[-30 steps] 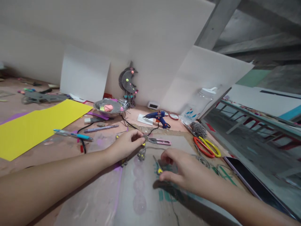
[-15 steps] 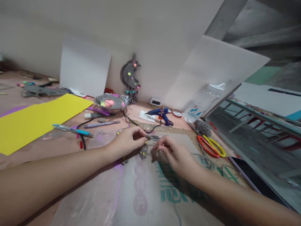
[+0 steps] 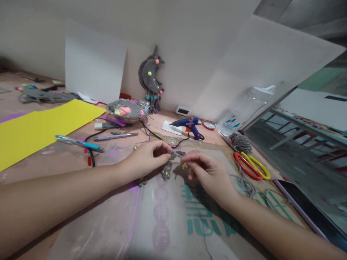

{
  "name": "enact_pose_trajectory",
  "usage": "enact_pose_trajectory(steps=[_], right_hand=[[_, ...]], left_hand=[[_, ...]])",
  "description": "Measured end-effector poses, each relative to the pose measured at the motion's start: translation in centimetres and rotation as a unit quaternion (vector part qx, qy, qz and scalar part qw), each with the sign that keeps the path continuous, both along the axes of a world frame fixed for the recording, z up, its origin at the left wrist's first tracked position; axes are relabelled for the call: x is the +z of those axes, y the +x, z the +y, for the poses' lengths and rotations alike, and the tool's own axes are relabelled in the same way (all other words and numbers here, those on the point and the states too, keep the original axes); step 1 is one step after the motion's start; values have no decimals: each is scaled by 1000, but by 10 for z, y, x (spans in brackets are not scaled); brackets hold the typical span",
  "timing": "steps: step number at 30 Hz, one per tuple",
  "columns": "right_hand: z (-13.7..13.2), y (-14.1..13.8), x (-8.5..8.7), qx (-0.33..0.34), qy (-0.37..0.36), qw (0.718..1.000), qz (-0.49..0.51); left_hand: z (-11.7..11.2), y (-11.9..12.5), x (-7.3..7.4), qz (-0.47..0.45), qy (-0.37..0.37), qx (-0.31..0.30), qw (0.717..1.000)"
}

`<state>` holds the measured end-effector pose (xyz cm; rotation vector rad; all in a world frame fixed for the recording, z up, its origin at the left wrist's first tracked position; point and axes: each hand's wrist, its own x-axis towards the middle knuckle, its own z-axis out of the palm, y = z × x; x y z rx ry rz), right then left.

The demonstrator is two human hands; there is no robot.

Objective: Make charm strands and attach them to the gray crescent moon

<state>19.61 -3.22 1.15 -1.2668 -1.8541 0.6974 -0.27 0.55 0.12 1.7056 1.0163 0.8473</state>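
Observation:
Near the middle of the work surface, my left hand (image 3: 148, 160) pinches a small grey knotted cord piece (image 3: 171, 156) between thumb and forefinger. My right hand (image 3: 207, 169) is closed just to the right, a small yellow piece (image 3: 184, 166) showing at its fingertips. Below and between the hands lies a bundle of grey cord with yellow beads (image 3: 166, 171). A similar beaded strand (image 3: 142, 180) shows partly under my left wrist. Dark pointed metal tips (image 3: 180, 154) lie just behind the fingers; the rest of that tool is hidden.
A blue glue gun (image 3: 189, 125) stands behind the hands. To the right are red and yellow-handled scissors (image 3: 248, 166), grey yarn (image 3: 241, 143) and a phone (image 3: 303, 207). On the left lie pens (image 3: 78, 143) and yellow sheet (image 3: 48, 130); a bowl (image 3: 130, 117) stands farther back.
My right hand has lifted slightly and its fingers have turned, so a yellow piece now shows at the tips. My left hand keeps its pinch. The view has shifted a little.

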Motion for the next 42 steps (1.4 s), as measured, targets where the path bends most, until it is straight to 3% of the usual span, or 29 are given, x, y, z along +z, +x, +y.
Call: enact_pose_trajectory(steps=[5, 11, 17, 24, 29, 42], right_hand=[[0, -1, 2, 6, 96, 994, -49], [-2, -1, 3, -24, 64, 997, -44], [1, 1, -2, 8, 108, 991, -81], [-1, 2, -4, 7, 187, 974, -129], [-2, 1, -4, 54, 258, 946, -190], [4, 2, -2, 98, 234, 939, -233]], left_hand=[[0, -1, -1, 10, 1, -4, 1000], [0, -2, -1, 17, 10, -4, 1000], [-2, -1, 3, 19, 7, -6, 1000], [-2, -1, 2, 26, 18, -11, 999], [0, -2, 0, 23, 15, -11, 1000], [-1, -1, 1, 28, 31, -15, 999]])
